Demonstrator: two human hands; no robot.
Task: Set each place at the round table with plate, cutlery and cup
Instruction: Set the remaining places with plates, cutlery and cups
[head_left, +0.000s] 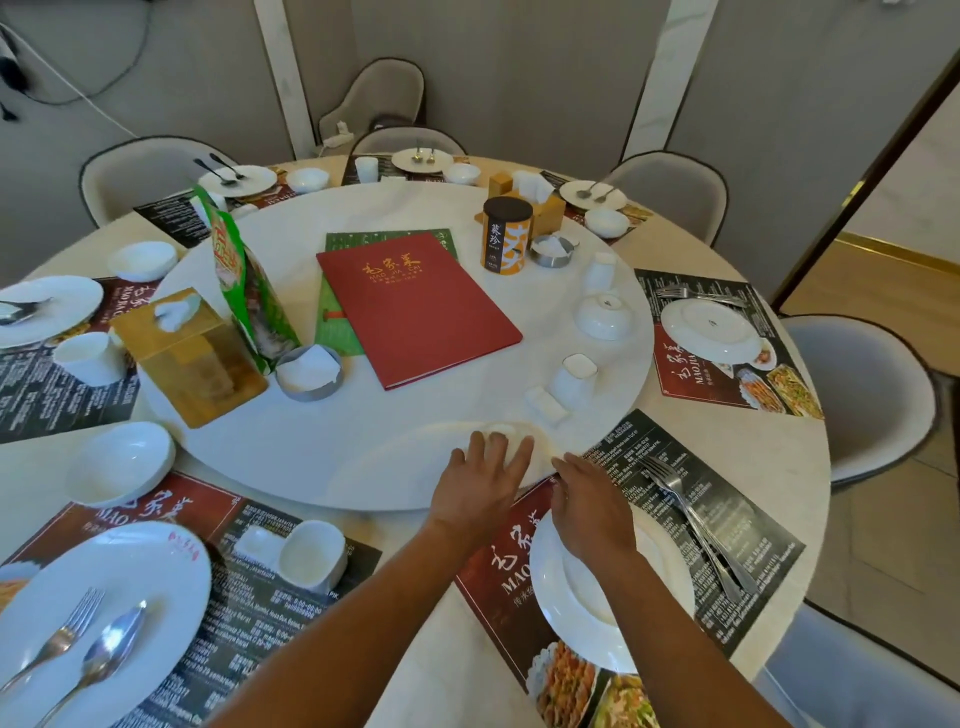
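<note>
My left hand (483, 480) lies palm down over a small overturned white bowl (506, 430) at the near edge of the white turntable (291, 441), fingers curved around it. My right hand (587, 506) hovers flat and empty over the far rim of a white plate (561, 618) on the near placemat (748, 525). A fork and a spoon (698, 530) lie to the right of that plate. On the turntable stand two overturned cups (574, 379) (600, 270), another overturned bowl (602, 314) and a small white rest (545, 402).
The place at the left has a plate with cutlery (104, 597), a cup (311, 556) and a bowl (122, 462). The right place has a plate (711, 330) and fork. A red menu (415, 306), tissue box (192, 353), green bag (244, 280) and tin (506, 234) crowd the turntable. Grey chairs ring the table.
</note>
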